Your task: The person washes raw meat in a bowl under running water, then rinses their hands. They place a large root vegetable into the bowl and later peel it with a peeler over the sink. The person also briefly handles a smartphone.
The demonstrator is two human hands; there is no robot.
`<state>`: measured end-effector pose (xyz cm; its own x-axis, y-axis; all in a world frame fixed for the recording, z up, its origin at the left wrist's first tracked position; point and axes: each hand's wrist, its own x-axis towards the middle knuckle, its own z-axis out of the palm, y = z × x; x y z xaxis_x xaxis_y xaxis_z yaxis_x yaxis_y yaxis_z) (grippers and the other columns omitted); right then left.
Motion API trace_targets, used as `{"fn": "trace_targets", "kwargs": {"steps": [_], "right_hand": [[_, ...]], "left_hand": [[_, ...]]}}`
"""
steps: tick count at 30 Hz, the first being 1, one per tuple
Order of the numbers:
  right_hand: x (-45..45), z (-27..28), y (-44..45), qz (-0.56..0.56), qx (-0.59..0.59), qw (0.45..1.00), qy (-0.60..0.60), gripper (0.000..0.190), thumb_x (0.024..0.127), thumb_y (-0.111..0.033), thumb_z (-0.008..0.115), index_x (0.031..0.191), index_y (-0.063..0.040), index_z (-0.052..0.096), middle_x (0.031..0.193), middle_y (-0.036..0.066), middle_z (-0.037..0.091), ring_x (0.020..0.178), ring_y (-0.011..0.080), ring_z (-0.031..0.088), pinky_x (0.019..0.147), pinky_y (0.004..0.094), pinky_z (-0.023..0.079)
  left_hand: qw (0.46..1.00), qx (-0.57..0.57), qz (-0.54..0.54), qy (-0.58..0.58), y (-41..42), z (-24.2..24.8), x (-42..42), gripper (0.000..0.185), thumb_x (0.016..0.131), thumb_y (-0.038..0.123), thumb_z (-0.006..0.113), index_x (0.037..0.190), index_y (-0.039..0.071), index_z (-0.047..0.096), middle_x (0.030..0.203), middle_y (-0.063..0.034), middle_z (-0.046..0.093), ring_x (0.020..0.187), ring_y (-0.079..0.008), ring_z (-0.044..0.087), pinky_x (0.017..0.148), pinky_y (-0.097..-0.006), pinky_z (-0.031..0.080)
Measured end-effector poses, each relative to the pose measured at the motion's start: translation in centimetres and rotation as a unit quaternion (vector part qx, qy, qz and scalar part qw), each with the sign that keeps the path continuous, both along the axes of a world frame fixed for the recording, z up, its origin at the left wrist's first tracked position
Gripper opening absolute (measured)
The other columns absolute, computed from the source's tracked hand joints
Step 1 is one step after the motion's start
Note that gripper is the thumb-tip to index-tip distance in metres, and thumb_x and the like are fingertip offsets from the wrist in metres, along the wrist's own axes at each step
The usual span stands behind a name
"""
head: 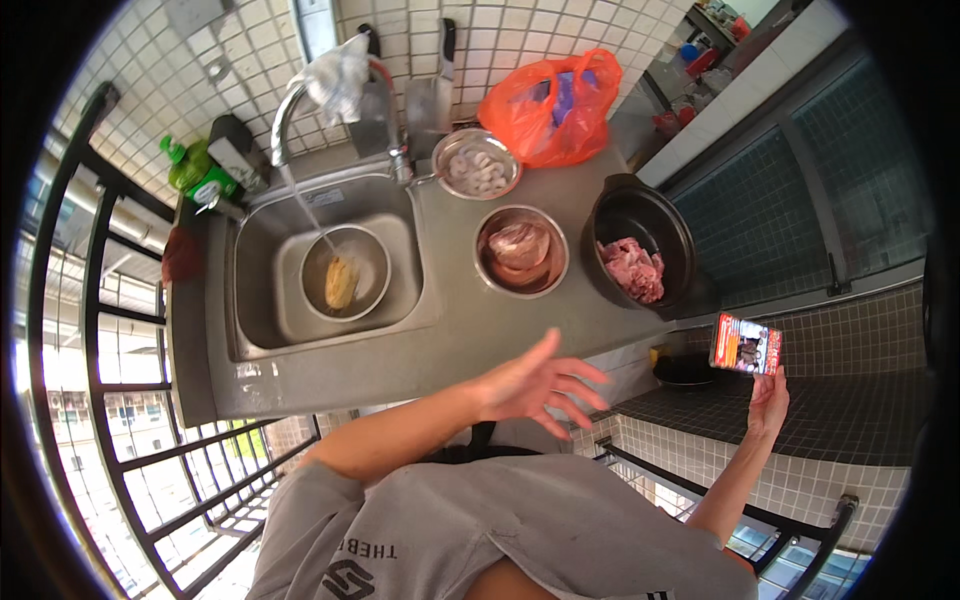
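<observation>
My left hand [541, 384] hangs in front of the counter's edge, its fingers spread and holding nothing. Off to the right, my right hand [768, 401] grips the lower end of a smartphone [746, 346] with a lit screen. Nearest my left hand on the counter [480, 330] is a metal bowl [480, 266] with a piece of raw meat [519, 246] in reddish liquid. A dark pot [660, 214] to its right contains raw meat chunks [634, 270]. Peeled shrimp [474, 171] lie in another metal bowl [441, 180] behind.
Water runs from the faucet [280, 135] into a metal bowl [384, 289] holding a yellowish elongated food piece [342, 283] in the sink [259, 330]. A red plastic bag [525, 127], cleavers [425, 105] and a green soap bottle [199, 176] line the back. Metal railings [97, 300] stand left.
</observation>
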<state>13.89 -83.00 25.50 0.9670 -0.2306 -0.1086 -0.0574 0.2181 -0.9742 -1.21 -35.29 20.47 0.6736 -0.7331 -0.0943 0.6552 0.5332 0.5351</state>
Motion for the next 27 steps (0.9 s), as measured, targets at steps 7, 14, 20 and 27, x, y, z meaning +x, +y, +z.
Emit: {"fn": "trace_targets", "kwargs": {"steps": [7,14,20,27], "right_hand": [[15.9,-4.3,-3.3,-0.089,-0.012,0.996,-0.013,0.033,0.096,-0.023,0.059,0.114,0.005,0.057,0.102,0.014,0.068,0.093,0.0229,0.067,0.081,0.0267,0.055],[35.5,-10.6,4.9,0.036,-0.024,0.999,0.009,0.031,0.097,-0.024,0.056,0.110,0.004,0.060,0.097,0.014,0.070,0.085,0.0194,0.068,0.069,0.0228,0.051],[44.8,-15.9,12.0,0.095,-0.002,0.995,0.036,0.030,0.097,-0.025,0.057,0.107,0.003,0.062,0.092,0.012,0.070,0.078,0.0169,0.069,0.057,0.0192,0.051],[49.2,-20.1,17.5,0.142,0.001,0.987,0.072,0.028,0.096,-0.025,0.059,0.107,0.001,0.062,0.090,0.011,0.071,0.075,0.0191,0.070,0.060,0.0208,0.052]], "left_hand": [[0.976,0.141,0.165,0.001,4.4,1.0,3.8,0.084,0.090,0.074,0.026,0.133,0.006,0.048,0.121,-0.0128,0.060,0.106,-0.0269,0.060,0.087,-0.0386,0.050],[0.528,0.694,0.265,-0.411,3.8,2.9,19.6,0.030,0.089,0.022,0.060,0.112,0.003,0.060,0.107,-0.0115,0.063,0.098,-0.0290,0.061,0.080,-0.0333,0.050],[0.195,0.792,0.096,-0.571,0.5,1.7,38.0,0.033,0.089,0.021,0.052,0.116,0.004,0.060,0.130,-0.0126,0.054,0.129,-0.0295,0.043,0.105,-0.0449,0.034],[0.056,0.870,-0.154,-0.465,-1.5,-2.9,46.0,0.045,0.091,0.029,0.051,0.132,0.010,0.056,0.142,-0.0106,0.047,0.137,-0.0340,0.035,0.113,-0.0604,0.013]]}}
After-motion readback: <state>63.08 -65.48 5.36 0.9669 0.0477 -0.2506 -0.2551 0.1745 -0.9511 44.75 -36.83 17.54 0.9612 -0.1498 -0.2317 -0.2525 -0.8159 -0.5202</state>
